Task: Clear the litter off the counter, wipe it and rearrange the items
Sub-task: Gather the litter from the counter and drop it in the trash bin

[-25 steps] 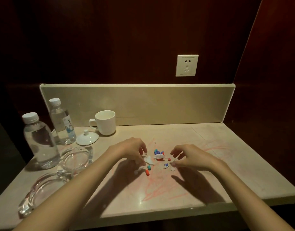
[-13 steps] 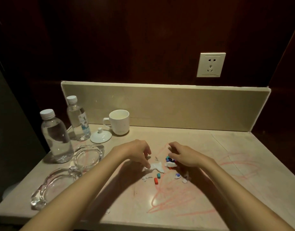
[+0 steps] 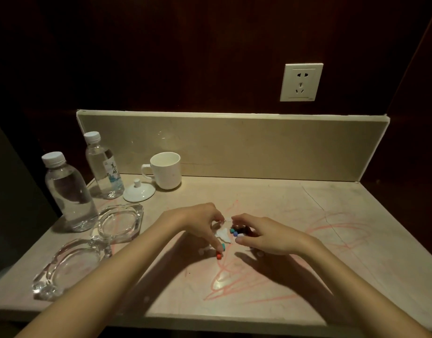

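A small heap of litter (image 3: 234,232), coloured bits and white paper scraps, lies mid-counter on the beige marble counter (image 3: 332,240), which is scrawled with red marks. My left hand (image 3: 200,222) hovers over its left side, fingers curled, with one finger reaching down to a white scrap (image 3: 223,235) near a teal bit and a red bit (image 3: 219,256). My right hand (image 3: 263,234) cups the right side of the heap, fingers curled round several coloured pieces. Whether either hand has lifted a piece is hidden by the fingers.
At the left stand two water bottles (image 3: 68,191) (image 3: 104,167), a white mug (image 3: 166,170) with its lid (image 3: 139,191) beside it, and two glass ashtrays (image 3: 120,224) (image 3: 71,267). A wall socket (image 3: 301,82) sits above the backsplash.
Both hands have closed in on the heap, the right one gathering the coloured pieces toward the left. The view has shifted slightly to the left.
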Available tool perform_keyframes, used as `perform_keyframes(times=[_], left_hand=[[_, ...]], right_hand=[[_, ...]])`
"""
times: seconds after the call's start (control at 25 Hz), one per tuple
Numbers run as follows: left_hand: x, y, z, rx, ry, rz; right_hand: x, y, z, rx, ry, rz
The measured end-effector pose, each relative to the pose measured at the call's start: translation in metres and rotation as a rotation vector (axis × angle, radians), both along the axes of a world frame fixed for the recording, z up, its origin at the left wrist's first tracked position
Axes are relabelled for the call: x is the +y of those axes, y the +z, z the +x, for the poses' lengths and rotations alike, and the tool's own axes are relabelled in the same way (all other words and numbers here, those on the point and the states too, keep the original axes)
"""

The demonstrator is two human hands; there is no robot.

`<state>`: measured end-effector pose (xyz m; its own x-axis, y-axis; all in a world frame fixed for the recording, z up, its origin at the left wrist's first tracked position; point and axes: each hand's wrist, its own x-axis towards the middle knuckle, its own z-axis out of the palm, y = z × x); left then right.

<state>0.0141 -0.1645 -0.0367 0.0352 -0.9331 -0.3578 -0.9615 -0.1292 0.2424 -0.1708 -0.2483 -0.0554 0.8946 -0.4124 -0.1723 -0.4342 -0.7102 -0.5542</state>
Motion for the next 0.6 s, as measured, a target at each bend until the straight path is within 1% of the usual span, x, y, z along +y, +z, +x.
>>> perform_keyframes(times=[0.12,0.2,0.32,0.48,0.6], left_hand=[[-0.003,-0.002,-0.009,0.011,-0.034,-0.020],[-0.005,-0.005,-0.013,0.017,-0.052,-0.044],[-0.009,-0.008,-0.022,0.041,-0.067,-0.067],[-0.007,-0.006,-0.021,0.093,-0.046,-0.080],[0.001,0.002,-0.005,0.083,-0.011,-0.069]], right_hand=[[-0.010,0.011,-0.021,-0.029,-0.078,-0.046],[-0.019,0.016,-0.038,0.002,-0.166,-0.092],[-0.031,0.018,-0.061,0.130,-0.267,-0.112],[-0.036,0.020,-0.073,0.288,-0.291,-0.073],[-0.032,0.022,-0.070,0.457,-0.273,0.005]])
